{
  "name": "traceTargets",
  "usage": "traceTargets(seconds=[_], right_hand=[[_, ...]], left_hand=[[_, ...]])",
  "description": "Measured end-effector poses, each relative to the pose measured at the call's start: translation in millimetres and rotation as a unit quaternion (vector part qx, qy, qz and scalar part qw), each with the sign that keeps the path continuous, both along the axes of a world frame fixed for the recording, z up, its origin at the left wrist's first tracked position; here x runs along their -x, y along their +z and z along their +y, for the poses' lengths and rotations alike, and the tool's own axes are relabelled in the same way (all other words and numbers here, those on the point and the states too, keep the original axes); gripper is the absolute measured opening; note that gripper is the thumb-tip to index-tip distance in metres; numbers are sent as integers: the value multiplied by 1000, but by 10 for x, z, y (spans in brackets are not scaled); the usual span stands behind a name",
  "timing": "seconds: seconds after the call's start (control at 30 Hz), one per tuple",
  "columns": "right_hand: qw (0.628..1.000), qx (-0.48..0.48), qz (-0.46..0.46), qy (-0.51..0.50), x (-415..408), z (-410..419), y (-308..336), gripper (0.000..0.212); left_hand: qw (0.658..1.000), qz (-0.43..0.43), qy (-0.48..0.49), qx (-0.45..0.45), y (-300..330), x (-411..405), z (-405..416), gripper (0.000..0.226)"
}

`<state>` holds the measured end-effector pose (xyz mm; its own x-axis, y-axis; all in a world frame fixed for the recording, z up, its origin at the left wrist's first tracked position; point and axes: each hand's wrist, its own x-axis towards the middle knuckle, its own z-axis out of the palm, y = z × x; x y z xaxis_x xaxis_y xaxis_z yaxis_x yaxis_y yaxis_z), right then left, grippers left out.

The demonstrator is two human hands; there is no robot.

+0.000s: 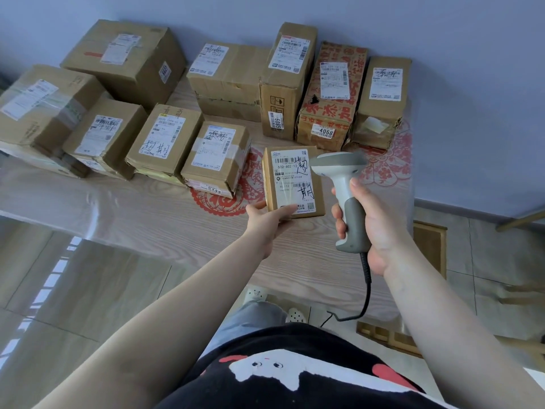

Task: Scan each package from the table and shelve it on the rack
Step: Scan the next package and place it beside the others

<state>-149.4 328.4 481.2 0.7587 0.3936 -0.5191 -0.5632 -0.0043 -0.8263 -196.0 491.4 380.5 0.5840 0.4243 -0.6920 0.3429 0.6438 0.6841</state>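
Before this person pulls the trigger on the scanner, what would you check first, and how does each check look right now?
1. Small package held firmly: ok, left hand grips its lower edge.
2. Label faces up, barcodes uncovered: ok.
3. Scanner gripped: ok, right hand wraps the handle.
4. Scanner head aimed at the label: cannot tell; it sits beside the package's top right corner.
5. Cord hangs free: ok.
6. Rack space ready: cannot tell, no rack in view.
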Motion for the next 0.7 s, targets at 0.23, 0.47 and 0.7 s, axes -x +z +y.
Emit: traceTargets(seconds=[0.23, 0.47, 0.7], right_hand=[[997, 20, 30, 75, 238, 238, -225, 36], [982, 40, 26, 185, 745, 775, -306, 30], [959, 92, -11, 266, 1439, 1327, -370, 32]], left_hand=[[994, 4, 104, 14, 36, 884, 378, 68], [962, -19, 273, 14, 16, 2058, 975, 55], [913, -21, 406, 36, -233, 3439, 1321, 83]])
